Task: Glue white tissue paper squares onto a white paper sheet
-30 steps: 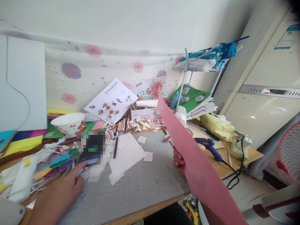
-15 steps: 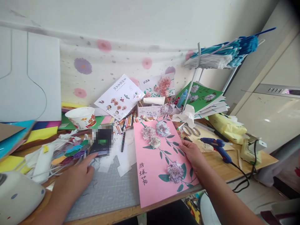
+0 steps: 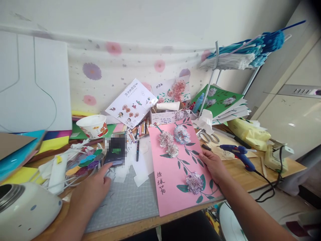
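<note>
A pink sheet of card (image 3: pixel 173 202) stands tilted over the front part of the desk. It carries crumpled paper flowers (image 3: pixel 194 182) in white, blue and lilac, painted green leaves and dark handwritten characters. My right hand (image 3: pixel 212 166) grips its right edge, with the thumb over the front and the other fingers mostly hidden behind. To the left, my left hand (image 3: pixel 91 189) has its index finger stretched out, the tip at the lower edge of a dark phone (image 3: pixel 115 150) whose screen is blurred out. Nothing is held in that hand.
A grey cutting mat (image 3: pixel 127 204) covers the desk front. Around it are a paper bowl (image 3: pixel 92 126), paint pots (image 3: pixel 86 160), a black pen (image 3: pixel 137 150), scissors (image 3: pixel 209 136) and a blue glue gun (image 3: pixel 238 154) with a trailing cord. A white rounded container (image 3: pixel 32 214) stands front left.
The camera view has shifted, so most things sit slightly farther right. My right hand still holds the pink card, and my left index finger is still at the phone's lower edge.
</note>
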`<act>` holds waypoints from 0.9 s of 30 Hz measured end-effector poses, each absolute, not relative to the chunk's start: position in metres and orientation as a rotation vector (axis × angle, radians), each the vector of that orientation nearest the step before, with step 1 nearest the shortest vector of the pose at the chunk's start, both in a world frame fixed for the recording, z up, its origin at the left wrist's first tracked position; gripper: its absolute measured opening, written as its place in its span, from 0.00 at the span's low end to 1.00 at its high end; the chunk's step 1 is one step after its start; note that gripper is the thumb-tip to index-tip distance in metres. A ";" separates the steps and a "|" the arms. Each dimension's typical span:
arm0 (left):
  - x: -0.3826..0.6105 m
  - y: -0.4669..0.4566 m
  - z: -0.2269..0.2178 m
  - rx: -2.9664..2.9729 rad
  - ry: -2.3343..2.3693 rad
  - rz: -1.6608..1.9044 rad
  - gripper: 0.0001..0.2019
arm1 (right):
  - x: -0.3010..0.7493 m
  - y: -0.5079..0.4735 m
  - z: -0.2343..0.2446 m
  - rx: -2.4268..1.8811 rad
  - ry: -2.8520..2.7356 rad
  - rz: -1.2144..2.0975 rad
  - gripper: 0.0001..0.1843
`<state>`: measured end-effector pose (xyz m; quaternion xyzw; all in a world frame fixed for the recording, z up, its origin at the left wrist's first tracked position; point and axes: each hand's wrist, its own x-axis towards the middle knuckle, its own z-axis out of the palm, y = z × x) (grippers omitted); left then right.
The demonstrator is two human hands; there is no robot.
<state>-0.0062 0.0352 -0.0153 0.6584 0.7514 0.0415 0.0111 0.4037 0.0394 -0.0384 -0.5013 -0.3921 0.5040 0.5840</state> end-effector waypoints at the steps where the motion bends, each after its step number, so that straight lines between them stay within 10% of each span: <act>1: -0.006 0.036 -0.016 2.048 2.347 0.118 0.26 | 0.404 0.039 -0.038 -1.168 -0.901 1.172 0.12; 27: -0.002 0.032 -0.008 2.002 2.374 0.119 0.26 | 0.411 0.038 -0.021 -1.030 -0.805 1.126 0.13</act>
